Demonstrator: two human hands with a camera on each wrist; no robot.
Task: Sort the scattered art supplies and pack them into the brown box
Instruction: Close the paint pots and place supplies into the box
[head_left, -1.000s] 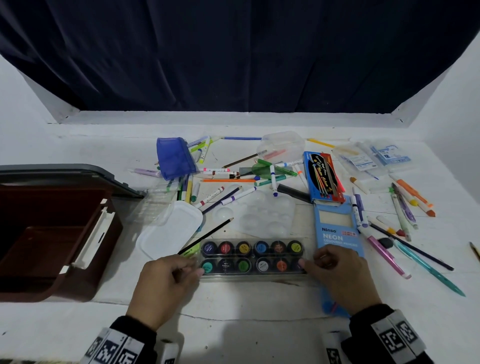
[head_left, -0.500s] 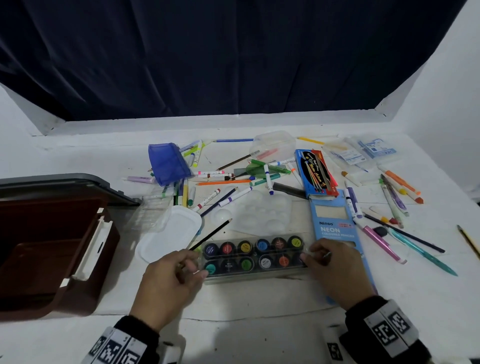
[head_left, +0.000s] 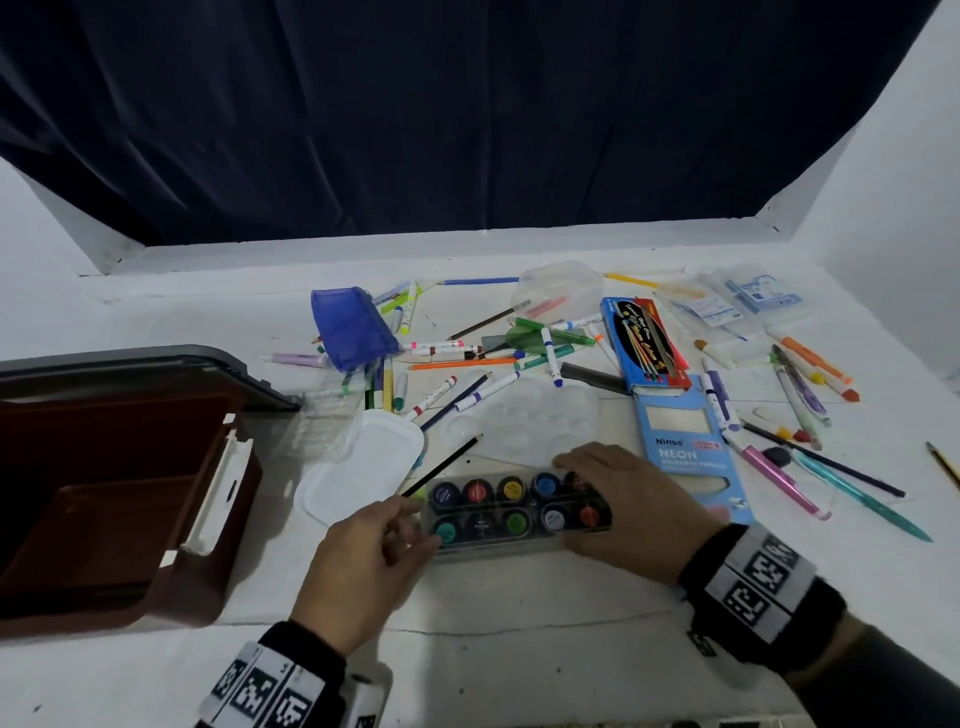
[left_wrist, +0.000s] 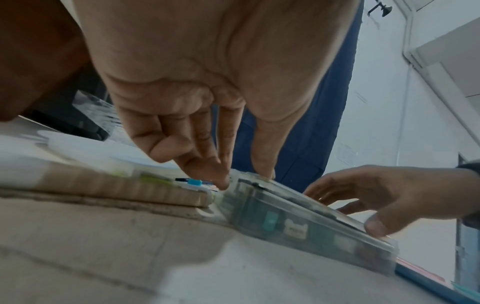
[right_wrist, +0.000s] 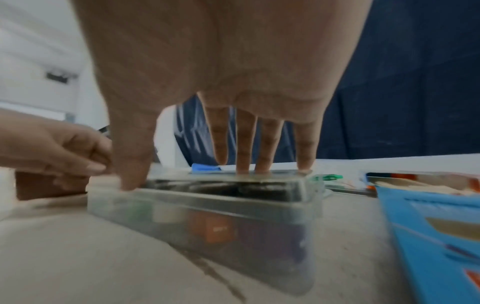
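A: Item one, far left: brown box (head_left: 119, 499), lid up, nothing visible inside (part in shadow).

B: Centre?

A: Paint set (head_left: 517, 512) flat on the table (head_left: 519, 649). Left hand (head_left: 358, 566), fingers curled, pinches its left end; right hand (head_left: 631, 512) lies flat on its right end, fingers straight.

B: Right?

A: Blue pencil pack (head_left: 685, 452), scattered markers (head_left: 810, 364). Nearly everything remains unpacked, I'd judge.

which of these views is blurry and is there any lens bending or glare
Head view: fairly sharp, wide-angle bending bows the dark curtain edge. Left wrist view: left hand huge, soft foreground, motion smear on the paint case. Right wrist view: blurriest, dull sheen on the case lid under the right hand.
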